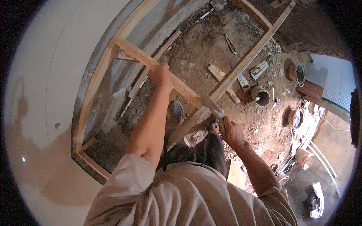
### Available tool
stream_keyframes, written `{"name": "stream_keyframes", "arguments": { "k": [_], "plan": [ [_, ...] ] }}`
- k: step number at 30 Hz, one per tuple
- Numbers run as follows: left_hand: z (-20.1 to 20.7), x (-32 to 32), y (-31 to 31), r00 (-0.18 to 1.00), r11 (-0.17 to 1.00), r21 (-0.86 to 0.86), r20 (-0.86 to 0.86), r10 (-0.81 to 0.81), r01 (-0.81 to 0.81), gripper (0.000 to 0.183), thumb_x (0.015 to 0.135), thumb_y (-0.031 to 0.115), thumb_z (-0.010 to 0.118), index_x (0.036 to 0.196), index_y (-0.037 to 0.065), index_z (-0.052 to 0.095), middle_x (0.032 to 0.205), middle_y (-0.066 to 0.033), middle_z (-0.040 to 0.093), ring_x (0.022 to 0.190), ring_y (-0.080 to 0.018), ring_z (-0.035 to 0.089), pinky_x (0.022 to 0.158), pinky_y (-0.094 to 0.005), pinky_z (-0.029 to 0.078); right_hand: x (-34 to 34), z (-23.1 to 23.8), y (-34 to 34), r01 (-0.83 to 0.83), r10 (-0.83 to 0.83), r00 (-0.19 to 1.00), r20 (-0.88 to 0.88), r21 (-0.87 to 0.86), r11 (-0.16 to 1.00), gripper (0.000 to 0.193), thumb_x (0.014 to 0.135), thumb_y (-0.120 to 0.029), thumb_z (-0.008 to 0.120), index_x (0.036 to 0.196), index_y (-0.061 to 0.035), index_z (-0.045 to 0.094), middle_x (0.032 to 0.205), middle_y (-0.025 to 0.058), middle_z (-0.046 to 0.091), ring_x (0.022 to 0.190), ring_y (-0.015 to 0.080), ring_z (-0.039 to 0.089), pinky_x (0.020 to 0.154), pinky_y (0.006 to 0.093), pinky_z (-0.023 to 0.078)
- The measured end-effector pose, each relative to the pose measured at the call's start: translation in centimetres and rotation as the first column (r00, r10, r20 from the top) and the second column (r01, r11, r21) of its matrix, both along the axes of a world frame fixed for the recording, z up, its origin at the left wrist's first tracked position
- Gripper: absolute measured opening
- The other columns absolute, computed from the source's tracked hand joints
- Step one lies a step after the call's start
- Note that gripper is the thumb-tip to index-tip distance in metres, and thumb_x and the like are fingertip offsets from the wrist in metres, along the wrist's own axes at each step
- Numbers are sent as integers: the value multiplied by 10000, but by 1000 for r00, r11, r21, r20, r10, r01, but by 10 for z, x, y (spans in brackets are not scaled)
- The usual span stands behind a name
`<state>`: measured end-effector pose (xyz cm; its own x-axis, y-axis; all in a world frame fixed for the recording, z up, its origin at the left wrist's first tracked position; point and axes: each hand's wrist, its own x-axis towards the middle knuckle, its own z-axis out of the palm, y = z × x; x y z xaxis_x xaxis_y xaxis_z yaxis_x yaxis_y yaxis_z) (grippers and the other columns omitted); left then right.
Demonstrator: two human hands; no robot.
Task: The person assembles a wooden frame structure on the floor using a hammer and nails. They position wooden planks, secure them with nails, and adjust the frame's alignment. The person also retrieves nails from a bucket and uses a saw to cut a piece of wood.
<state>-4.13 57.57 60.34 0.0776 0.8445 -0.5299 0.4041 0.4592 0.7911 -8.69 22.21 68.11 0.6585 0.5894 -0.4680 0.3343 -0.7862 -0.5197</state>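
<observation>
My left hand (161, 78) is closed over the wooden crossbar (137, 54) of a timber frame, and its forearm is slightly smeared by motion. In my right hand (233, 132) is the handle of what looks like a handsaw; its grey blade (213, 106) lies across a long wooden beam (249, 58) close to where the crossbar meets it. My fingers hide most of that handle. The beam slants from the upper right down toward my legs, with its lower piece (186, 128) below the blade.
A curved timber-edged pale panel (45, 94) stands at left. On the rubble-strewn dirt floor lie a flat-bladed tool with a wooden handle (243, 82), a plank (220, 77) and a bucket (260, 96). More buckets (303, 157), white pipes (322, 162) and a metal plate (333, 77) are at right.
</observation>
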Motion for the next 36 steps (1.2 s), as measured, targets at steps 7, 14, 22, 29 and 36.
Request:
{"name": "stream_keyframes", "arguments": {
  "k": [7,14,22,29,36],
  "plan": [
    [-14,11,6,997,996,-78,-56,46,-50,431,771,89,746,1119,-109,588,1049,-219,676,955,-371,683,819,-458,546,-8,-7,-10,-17,16,1000,26,13,1000,433,979,-294,626,1282,-50,437,799,277,676,672,488,662,556,558,521],
    [-38,-3,13,998,999,-11,39,52,-52,429,761,99,755,1103,-97,587,1014,-217,673,923,-364,692,809,-457,546,-5,1,5,-6,0,998,60,97,995,316,977,-236,623,1186,-44,483,726,292,646,637,504,639,517,562,498],
    [-15,8,-3,1000,997,-79,25,-14,16,318,798,71,719,1049,-72,586,959,-189,668,900,-327,691,767,-450,542,-2,2,8,-63,76,989,131,-96,993,316,984,-243,619,1138,9,506,697,307,626,637,505,640,489,554,477],
    [-66,-13,12,978,991,-82,169,119,-106,438,791,48,703,1177,-55,524,938,-193,668,869,-352,686,729,-455,544,-2,3,25,-253,242,936,255,10,967,329,940,-125,633,1213,26,528,975,350,602,660,468,609,530,506,499],
    [-37,-4,0,998,995,84,46,47,-51,484,750,72,720,1177,-13,508,906,-193,674,833,-386,685,735,-470,546,46,37,95,-457,384,818,429,80,886,344,867,56,613,1194,65,503,1139,356,525,759,457,610,655,496,548]
  ]
}}
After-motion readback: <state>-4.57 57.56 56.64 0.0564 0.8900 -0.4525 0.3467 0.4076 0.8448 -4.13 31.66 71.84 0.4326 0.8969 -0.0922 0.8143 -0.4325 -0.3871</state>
